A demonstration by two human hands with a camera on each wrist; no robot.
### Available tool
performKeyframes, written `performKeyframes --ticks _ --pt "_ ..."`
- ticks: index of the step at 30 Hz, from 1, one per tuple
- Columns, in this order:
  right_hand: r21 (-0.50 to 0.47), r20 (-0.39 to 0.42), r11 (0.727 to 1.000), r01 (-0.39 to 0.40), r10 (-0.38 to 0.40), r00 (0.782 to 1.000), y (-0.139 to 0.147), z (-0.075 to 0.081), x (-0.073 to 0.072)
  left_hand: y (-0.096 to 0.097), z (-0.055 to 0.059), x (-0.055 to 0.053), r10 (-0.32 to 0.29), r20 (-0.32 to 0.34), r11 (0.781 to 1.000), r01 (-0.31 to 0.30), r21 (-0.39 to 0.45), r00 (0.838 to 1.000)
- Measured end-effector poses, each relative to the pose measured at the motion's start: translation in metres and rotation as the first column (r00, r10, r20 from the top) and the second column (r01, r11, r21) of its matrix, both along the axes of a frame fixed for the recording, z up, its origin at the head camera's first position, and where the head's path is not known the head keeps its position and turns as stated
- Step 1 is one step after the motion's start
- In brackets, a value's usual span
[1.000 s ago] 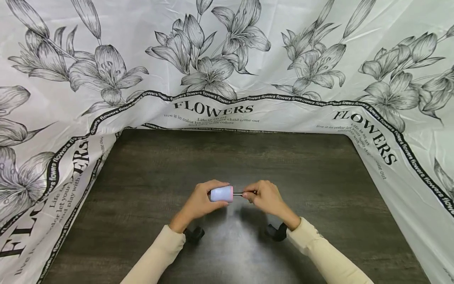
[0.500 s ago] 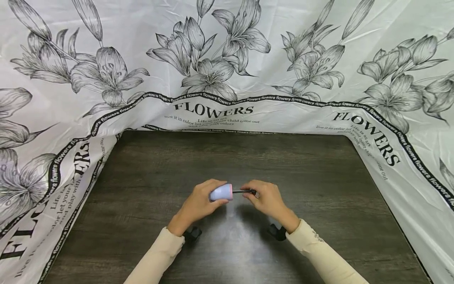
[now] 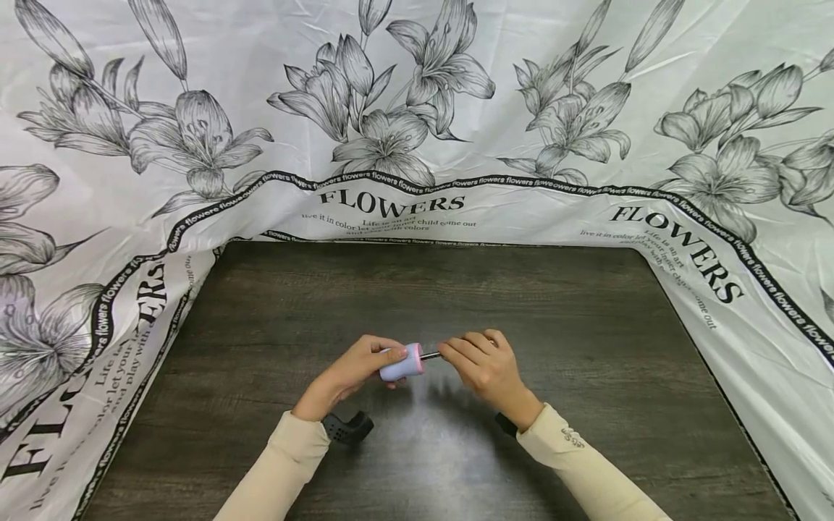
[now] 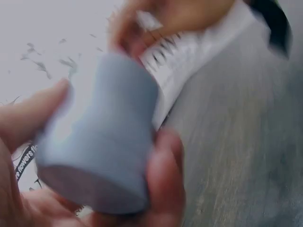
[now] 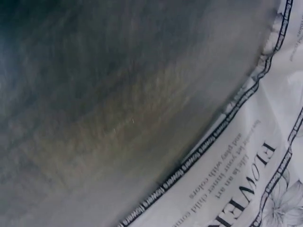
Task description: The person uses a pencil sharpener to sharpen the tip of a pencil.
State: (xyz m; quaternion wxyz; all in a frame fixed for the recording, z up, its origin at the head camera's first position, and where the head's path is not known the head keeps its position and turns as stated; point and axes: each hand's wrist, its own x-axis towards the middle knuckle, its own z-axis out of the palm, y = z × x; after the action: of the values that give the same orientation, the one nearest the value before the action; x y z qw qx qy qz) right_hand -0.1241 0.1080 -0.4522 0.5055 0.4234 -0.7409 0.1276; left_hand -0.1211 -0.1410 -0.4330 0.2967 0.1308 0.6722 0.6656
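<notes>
My left hand [image 3: 357, 365] grips a small lavender-blue waisted cylinder [image 3: 397, 367] with a pink rim, lying on its side in the air. In the left wrist view the cylinder [image 4: 102, 127] is blurred, its flat base towards the camera, between thumb and fingers. A thin dark metal rod [image 3: 431, 355] sticks out from the pink end. My right hand [image 3: 485, 369] holds the rod's outer end, with its fingers curled over it; that end is mostly hidden. What kind of thing this is cannot be told. The right wrist view shows no hand.
Under both hands lies a dark wood-grain table [image 3: 417, 289]. White cloth [image 3: 534, 213] with flower drawings and lettering hangs round its back and sides. A black wrist strap [image 3: 348, 428] shows below my left wrist.
The cylinder has tilted and shifted slightly left and down, with my left thumb now on top of it. My right hand has turned over, its fingers now covering the rod's outer end.
</notes>
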Motion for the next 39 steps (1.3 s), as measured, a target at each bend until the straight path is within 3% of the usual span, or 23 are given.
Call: performKeyframes --ticks 2,4,6,7,8,9,10,11,13,14,15,16,17,18,19,20,22,24,27,29,30,33,39 --pt "-0.003 0.006 1.000 -0.011 0.011 1.000 0.000 -0.002 0.000 0.001 0.001 0.001 -0.006 0.096 1.000 0.004 0.027 0.995" --pt "-0.002 0.049 1.000 -0.009 0.009 0.999 -0.001 -0.004 0.001 0.004 0.002 0.001 0.027 0.084 0.999 -0.028 0.015 0.996" --pt "0.008 0.146 1.000 0.007 -0.008 0.989 -0.001 -0.006 0.004 0.010 0.002 0.002 0.094 -0.033 0.995 -0.095 -0.027 0.995" --pt "0.000 0.218 1.000 0.006 -0.006 0.976 -0.001 -0.008 0.005 0.014 0.002 0.004 0.131 -0.124 0.988 -0.139 -0.061 0.984" --pt "-0.009 0.310 1.000 0.011 -0.008 0.951 0.000 -0.008 0.007 0.019 0.001 0.005 0.161 -0.232 0.977 -0.188 -0.097 0.959" --pt "-0.019 0.429 1.000 0.017 -0.007 0.903 0.000 -0.007 0.009 0.023 -0.001 0.007 0.183 -0.345 0.963 -0.238 -0.125 0.920" --pt "-0.037 0.569 0.999 0.019 0.006 0.822 0.000 -0.006 0.010 0.027 -0.003 0.009 0.192 -0.445 0.947 -0.284 -0.148 0.875" --pt "-0.062 0.707 0.998 0.019 0.031 0.707 0.001 -0.003 0.011 0.031 -0.006 0.010 0.194 -0.528 0.937 -0.315 -0.150 0.827" --pt "-0.145 0.914 0.989 0.026 0.123 0.385 0.003 0.004 0.008 0.035 -0.012 0.013 0.170 -0.670 0.923 -0.355 -0.149 0.722" --pt "-0.163 0.964 0.986 0.044 0.149 0.220 0.005 0.009 0.006 0.035 -0.016 0.014 0.153 -0.721 0.924 -0.357 -0.138 0.676" --pt "-0.172 0.983 0.983 0.060 0.168 0.074 0.007 0.013 0.003 0.036 -0.019 0.015 0.144 -0.758 0.928 -0.353 -0.121 0.637" --pt "-0.180 0.982 0.981 0.066 0.184 -0.043 0.008 0.016 0.000 0.036 -0.022 0.016 0.136 -0.785 0.930 -0.351 -0.109 0.604" --pt "-0.183 0.974 0.981 0.063 0.190 -0.127 0.010 0.020 -0.003 0.036 -0.024 0.017 0.132 -0.806 0.931 -0.350 -0.099 0.578" --pt "-0.181 0.968 0.982 0.054 0.188 -0.169 0.011 0.022 -0.004 0.035 -0.027 0.018 0.130 -0.821 0.932 -0.352 -0.091 0.556" --pt "-0.166 0.971 0.985 0.038 0.170 -0.169 0.011 0.023 -0.005 0.035 -0.029 0.018 0.129 -0.831 0.931 -0.356 -0.087 0.541" --pt "-0.142 0.980 0.990 0.024 0.144 -0.138 0.011 0.023 -0.005 0.034 -0.030 0.018 0.129 -0.838 0.929 -0.361 -0.085 0.531" --pt "-0.100 0.994 0.995 0.014 0.101 -0.038 0.010 0.023 -0.003 0.033 -0.031 0.018 0.131 -0.836 0.922 -0.375 -0.094 0.532" --pt "-0.069 0.990 0.998 0.012 0.067 0.124 0.008 0.019 -0.001 0.031 -0.030 0.017 0.132 -0.821 0.916 -0.386 -0.114 0.556" --pt "-0.068 0.935 0.998 0.007 0.062 0.348 0.006 0.013 0.003 0.028 -0.027 0.015 0.140 -0.779 0.908 -0.392 -0.145 0.612" --pt "-0.070 0.876 0.998 -0.003 0.063 0.478 0.006 0.009 0.003 0.026 -0.024 0.013 0.149 -0.740 0.908 -0.387 -0.160 0.656" --pt "-0.075 0.848 0.997 -0.008 0.068 0.526 0.006 0.008 0.004 0.025 -0.022 0.013 0.153 -0.718 0.908 -0.384 -0.169 0.679" --pt "-0.083 0.759 0.996 -0.022 0.077 0.646 0.007 0.003 0.002 0.022 -0.017 0.010 0.157 -0.647 0.907 -0.369 -0.204 0.746" --pt "-0.078 0.558 0.996 -0.033 0.071 0.827 0.008 -0.004 -0.003 0.021 -0.001 0.003 0.172 -0.482 0.911 -0.325 -0.255 0.859"
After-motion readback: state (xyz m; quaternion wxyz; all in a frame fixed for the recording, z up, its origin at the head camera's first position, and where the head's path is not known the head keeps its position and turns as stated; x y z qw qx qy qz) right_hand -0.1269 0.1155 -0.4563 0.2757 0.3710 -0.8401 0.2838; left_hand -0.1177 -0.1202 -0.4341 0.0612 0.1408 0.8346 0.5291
